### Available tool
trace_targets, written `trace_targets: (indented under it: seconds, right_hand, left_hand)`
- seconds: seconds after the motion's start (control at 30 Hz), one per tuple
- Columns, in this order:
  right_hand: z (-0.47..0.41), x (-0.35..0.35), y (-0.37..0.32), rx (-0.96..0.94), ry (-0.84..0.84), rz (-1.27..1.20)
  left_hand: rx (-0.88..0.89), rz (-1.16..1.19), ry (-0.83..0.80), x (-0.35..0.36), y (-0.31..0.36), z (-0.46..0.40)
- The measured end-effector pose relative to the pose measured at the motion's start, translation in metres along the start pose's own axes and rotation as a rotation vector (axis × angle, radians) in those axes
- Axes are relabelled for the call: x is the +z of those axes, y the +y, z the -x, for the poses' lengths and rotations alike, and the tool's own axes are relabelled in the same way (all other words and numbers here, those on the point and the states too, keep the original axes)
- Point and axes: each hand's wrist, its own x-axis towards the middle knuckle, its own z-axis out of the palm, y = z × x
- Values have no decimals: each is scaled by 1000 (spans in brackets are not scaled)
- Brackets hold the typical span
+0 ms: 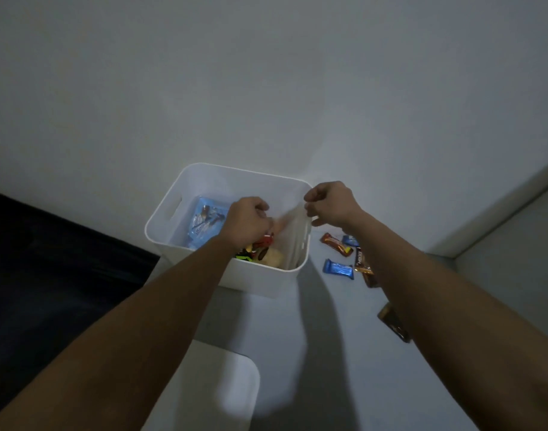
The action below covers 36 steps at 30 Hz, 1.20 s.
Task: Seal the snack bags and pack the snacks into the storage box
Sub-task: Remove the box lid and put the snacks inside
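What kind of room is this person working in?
Probably a room at home, dimly lit: a white storage box stands on a pale floor or tabletop against a bare wall, with wrapped snack bars loose beside it and dark fabric on the left.

It looked like a room in a home, dimly lit. Plain white walls [266,73] met in a corner behind a pale surface [328,321]. A dark, soft-looking edge [48,259], maybe a sofa or bed, lay at the left. A white plastic box [235,178] with cut-out handles held snack packs, and wrapped bars [338,269] lay loose beside it: household storage, not shop or office fittings.
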Motion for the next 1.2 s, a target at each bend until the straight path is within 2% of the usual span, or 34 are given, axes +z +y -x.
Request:
trace_targets:
  seconds: [0.13, 0.27, 0.33, 0.5, 0.63, 0.77, 0.9, 1.2]
  right_hand:
    - [16, -44, 29, 68, 38, 15]
    - [34, -81, 67, 141, 49, 92]
    - [44, -95, 89, 182, 49, 133]
    - [66, -108, 153, 283, -39, 255]
    - [78, -95, 206, 305, -150, 501]
    - [88, -72, 247, 297, -232, 659]
    - [82, -58, 270, 239, -235, 747]
    - [27, -61, 261, -22, -75, 772]
  left_hand:
    - [151, 28, -34, 35, 45, 14]
    - [204, 33, -162, 76, 79, 29]
    - [232, -43, -216, 98, 88, 37]
    - [210, -166, -369, 156, 80, 47]
    - [231, -349, -467, 196, 51, 48]
    - [249, -569, -465, 230, 21, 40]
    - [324, -740, -419, 248, 1, 29]
    - [532, -656, -341, 269, -20, -2]
